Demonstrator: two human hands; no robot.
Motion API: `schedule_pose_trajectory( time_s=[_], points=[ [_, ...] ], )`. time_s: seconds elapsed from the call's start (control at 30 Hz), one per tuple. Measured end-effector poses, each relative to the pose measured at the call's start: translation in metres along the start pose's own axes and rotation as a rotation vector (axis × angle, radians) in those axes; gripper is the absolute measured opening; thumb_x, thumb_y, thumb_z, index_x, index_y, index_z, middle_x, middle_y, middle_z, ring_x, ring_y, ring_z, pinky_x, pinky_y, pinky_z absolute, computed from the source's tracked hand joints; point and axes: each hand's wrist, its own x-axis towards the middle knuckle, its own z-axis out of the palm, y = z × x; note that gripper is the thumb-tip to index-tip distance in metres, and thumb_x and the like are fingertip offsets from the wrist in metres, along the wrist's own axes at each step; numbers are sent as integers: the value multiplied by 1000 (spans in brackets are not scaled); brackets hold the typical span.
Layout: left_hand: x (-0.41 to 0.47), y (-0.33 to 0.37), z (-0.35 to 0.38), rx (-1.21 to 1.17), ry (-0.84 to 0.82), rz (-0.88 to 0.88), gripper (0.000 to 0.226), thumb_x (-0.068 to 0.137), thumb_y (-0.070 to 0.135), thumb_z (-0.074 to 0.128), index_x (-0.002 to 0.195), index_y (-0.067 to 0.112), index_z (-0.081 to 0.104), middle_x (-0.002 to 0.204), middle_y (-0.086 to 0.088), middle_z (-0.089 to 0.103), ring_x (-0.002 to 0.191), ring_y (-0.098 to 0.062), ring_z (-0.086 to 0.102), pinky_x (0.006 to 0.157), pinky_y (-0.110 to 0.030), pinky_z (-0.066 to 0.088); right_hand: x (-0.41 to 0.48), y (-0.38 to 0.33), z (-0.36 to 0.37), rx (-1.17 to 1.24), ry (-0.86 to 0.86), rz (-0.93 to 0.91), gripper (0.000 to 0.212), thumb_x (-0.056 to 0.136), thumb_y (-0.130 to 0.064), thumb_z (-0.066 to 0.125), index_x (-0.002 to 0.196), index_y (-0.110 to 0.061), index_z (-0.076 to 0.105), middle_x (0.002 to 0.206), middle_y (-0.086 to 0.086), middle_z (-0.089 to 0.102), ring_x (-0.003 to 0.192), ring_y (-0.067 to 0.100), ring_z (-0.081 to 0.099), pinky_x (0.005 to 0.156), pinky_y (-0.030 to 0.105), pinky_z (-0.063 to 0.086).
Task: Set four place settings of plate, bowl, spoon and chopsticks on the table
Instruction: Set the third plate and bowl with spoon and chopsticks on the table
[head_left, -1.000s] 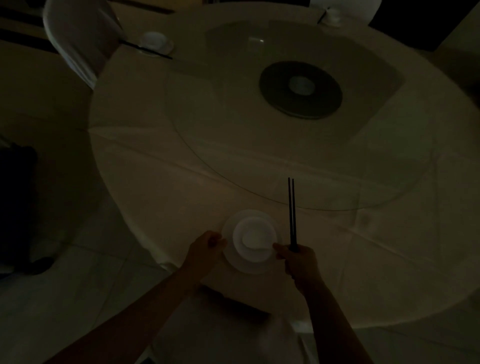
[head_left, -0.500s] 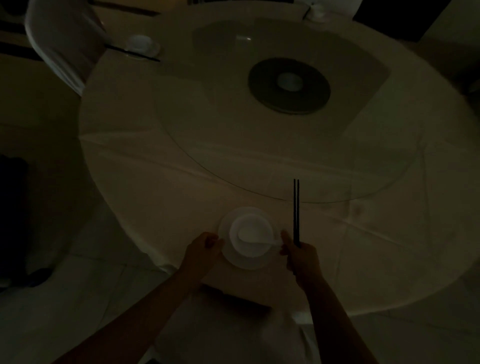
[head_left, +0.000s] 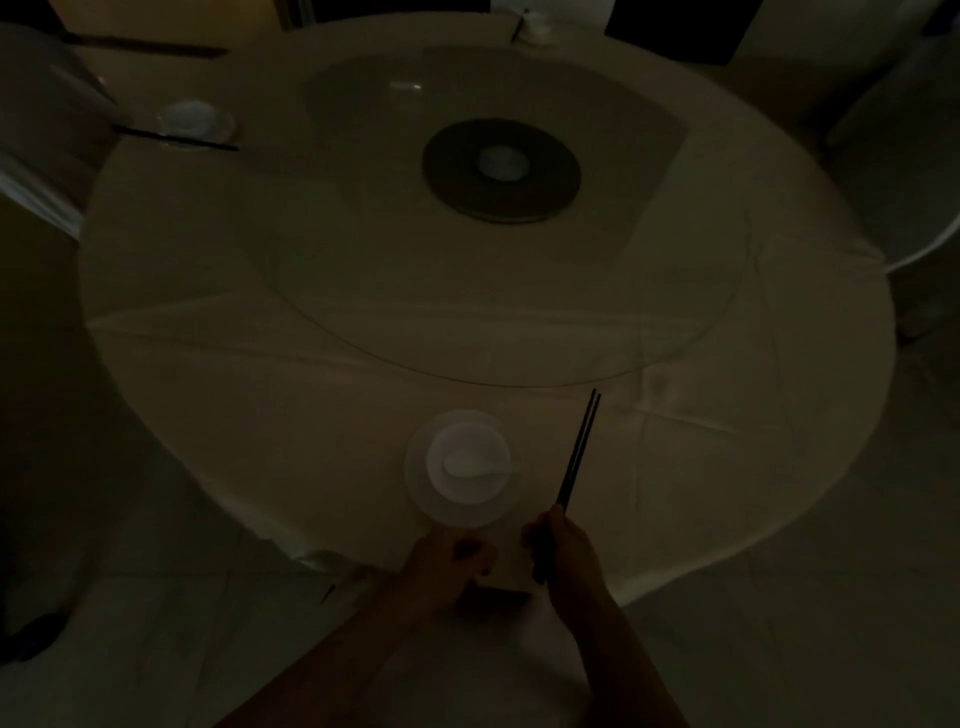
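At the near edge of the round table, about 6 o'clock, both hands sit close together just short of the nearest setting. Right hand is closed in a grasp around the lower end of a pair of dark chopsticks; the sticks lie side by side and slant up toward 1 o'clock, tips well past the plate. Whether the tips touch the cloth cannot be told in this dim light. Left hand is loosely curled, fingers bent inward, holding nothing visible; it lies just below the plate's near rim, contact uncertain.

Directly beyond the hands: white plate, white bowl seated on it, white spoon lying in the bowl with handle pointing to 3 o'clock. Chopsticks stand just right of the plate, apart from it.

Centre of table: glass turntable with dark round base.

At 10 o'clock, far edge: second setting, chopsticks alongside. At 12 o'clock, far edge: third setting, indistinct.
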Motion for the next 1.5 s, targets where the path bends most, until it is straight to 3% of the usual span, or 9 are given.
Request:
schedule_pose_trajectory(
  time_s=[0.17,0.4,0.53,0.73,0.87,0.97,1.13,1.23,1.5],
  points=[
    [1,10,23,-146,-142,1,17,91,16,62,88,3,74,92,-14,74,88,-26,70,82,-38,54,-11,-4,18,-37,-4,-3,54,103,-43,41,70,-13,71,87,16,67,74,29,63,59,35,48],
    [7,11,41,-111,-133,-40,27,96,14,58,116,0,67,117,-21,68,110,-35,63,97,-44,51,-21,-4,23,-11,-48,48,50,104,-40,38,81,-3,63,86,20,58,75,36,62,61,35,45],
    [6,6,43,-205,-129,-94,24,92,16,65,108,-1,71,106,-24,71,99,-34,69,89,-46,56,-21,0,18,-72,-81,30,52,104,-40,36,85,-1,63,92,36,63,74,34,61,57,31,44],
    [10,-1,44,-256,-90,-161,27,88,15,70,111,1,71,100,-11,73,93,-17,70,73,-16,54,-10,-1,1,-187,-112,1,39,96,-35,60,95,2,71,92,22,75,88,38,72,77,46,57],
    [14,-5,42,-307,-64,-204,15,79,24,79,92,17,78,89,-7,77,79,-11,72,68,-20,58,-6,2,-8,-297,-67,-72,13,88,-20,72,78,-13,78,72,6,77,67,21,72,52,25,53],
    [15,-8,40,-309,-59,-225,15,75,27,82,85,16,80,85,-8,78,82,-18,74,73,-30,60,-4,1,-5,-336,-83,-70,12,86,-18,75,74,-17,79,73,6,77,69,22,74,58,32,56],
    [16,-10,39,-337,-63,-245,17,81,9,76,71,22,77,68,2,75,64,-6,72,56,-17,54,-1,-3,2,-383,-107,-76,24,87,-22,73,64,-22,78,67,0,76,61,11,73,49,20,50],
    [17,-11,36,-316,-22,-266,9,83,13,76,89,7,78,90,-16,75,87,-27,72,79,-39,59,1,-6,7,-430,-128,-78,30,88,-22,72,58,-24,76,63,-2,75,58,7,70,50,20,49],
    [19,-17,37,-346,-21,-264,25,88,15,70,105,-4,71,90,-12,71,80,-20,69,70,-22,57,5,-9,9,-438,-143,-81,21,87,-18,74,70,-8,79,67,8,74,63,15,68,56,26,51]
  ],
)
